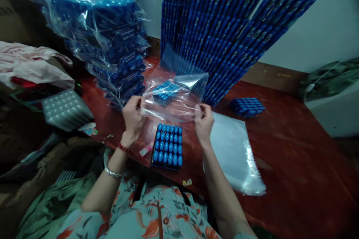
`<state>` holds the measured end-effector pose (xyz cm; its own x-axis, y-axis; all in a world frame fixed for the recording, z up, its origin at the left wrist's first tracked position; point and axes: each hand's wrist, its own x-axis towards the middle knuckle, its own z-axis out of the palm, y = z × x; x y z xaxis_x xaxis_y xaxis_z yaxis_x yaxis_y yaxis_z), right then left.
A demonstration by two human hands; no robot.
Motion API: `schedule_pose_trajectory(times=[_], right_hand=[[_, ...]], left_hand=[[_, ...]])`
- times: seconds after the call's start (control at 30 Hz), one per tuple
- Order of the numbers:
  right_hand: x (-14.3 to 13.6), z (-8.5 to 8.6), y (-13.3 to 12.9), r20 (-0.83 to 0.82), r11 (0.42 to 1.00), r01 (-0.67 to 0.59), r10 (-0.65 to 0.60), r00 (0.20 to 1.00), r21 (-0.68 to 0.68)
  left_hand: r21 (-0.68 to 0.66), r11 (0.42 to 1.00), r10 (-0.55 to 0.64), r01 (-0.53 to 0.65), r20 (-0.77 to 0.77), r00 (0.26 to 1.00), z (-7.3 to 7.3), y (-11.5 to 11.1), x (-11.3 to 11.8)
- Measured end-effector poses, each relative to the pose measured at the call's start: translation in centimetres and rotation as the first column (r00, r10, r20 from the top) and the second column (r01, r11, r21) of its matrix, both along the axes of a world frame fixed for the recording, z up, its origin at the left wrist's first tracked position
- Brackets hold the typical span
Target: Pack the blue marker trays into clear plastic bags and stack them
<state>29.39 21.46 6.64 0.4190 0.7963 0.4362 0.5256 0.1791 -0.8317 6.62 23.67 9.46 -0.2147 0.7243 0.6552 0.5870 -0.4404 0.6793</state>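
Note:
A clear plastic bag [182, 112] is stretched between my two hands above the red table. My left hand [134, 114] pinches its left edge, and my right hand [203, 116] pinches the right edge. Through the film shows a small block of blue, rounded pieces [165, 92]; I cannot tell whether it lies inside the bag or behind it. Just below the bag, a tray of blue, egg-shaped pieces [168, 145] rests near the table's front edge, touched by neither hand. Beside my right forearm lies a stack of flat clear bags [232, 149].
Tall stacks of blue packs [213, 30] lean at the back. Bagged blue packs [112, 44] pile up at the left. Another blue block [247, 106] sits on the red table [294, 149] to the right. A grey moulded tray [66, 108] and pink cloth [33, 61] are far left.

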Motion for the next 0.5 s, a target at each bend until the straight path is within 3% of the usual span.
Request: schedule_pose_trajectory(times=[0.07,0.1,0.17,0.23,0.33,0.5], right_hand=[[-0.4,-4.5,0.9,-0.029,0.976,-0.103,0.099,0.995,-0.193],[-0.4,-6.6,1.1,-0.039,0.959,-0.137,0.131,0.991,-0.247],[-0.5,-9.8,1.1,-0.050,0.933,-0.184,0.177,0.983,-0.310],[-0.5,-11.8,0.6,-0.056,0.919,-0.205,0.197,0.979,-0.337],[-0.7,-13.1,-1.1,-0.058,0.910,-0.204,0.197,0.979,-0.362],[-1.2,-13.9,-5.6,-0.087,0.892,-0.245,0.229,0.970,-0.380]], left_hand=[[-0.329,0.933,-0.110,0.143,0.119,0.987,-4.8,0.7,0.0],[-0.405,0.894,-0.147,0.195,0.146,0.978,-7.1,1.0,0.1],[-0.486,0.832,-0.202,0.268,0.184,0.962,-10.8,1.4,0.6],[-0.521,0.790,-0.255,0.323,0.201,0.946,-13.3,1.1,1.2],[-0.549,0.756,-0.280,0.356,0.220,0.934,-15.1,-0.8,2.1],[-0.579,0.754,-0.210,0.310,0.234,0.949,-16.0,-6.4,2.0]])
